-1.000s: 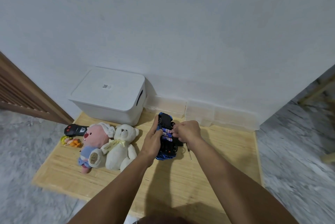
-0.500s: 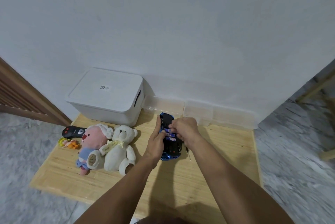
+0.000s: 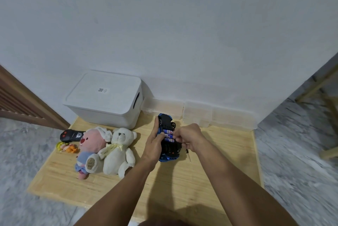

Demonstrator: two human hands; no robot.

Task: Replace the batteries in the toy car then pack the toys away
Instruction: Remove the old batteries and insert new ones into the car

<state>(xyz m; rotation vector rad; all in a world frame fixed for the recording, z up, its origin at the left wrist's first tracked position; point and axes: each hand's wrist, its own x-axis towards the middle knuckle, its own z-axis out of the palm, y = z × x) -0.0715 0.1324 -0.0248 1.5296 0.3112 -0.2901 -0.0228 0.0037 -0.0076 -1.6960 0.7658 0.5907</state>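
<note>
The car [image 3: 167,139] lies belly-up at mid-frame on the desk [image 3: 210,174], three batteries [image 3: 169,135] showing in its open bay. A cell could pop out or sit crooked if pressed unevenly, and the car could roll if the bracing slackens. The left hand [image 3: 154,142] wraps the car's left flank, its grip closed on the body. The right hand [image 3: 188,137] curls fingertips onto the cells; whether it pinches one, I cannot tell.
</note>
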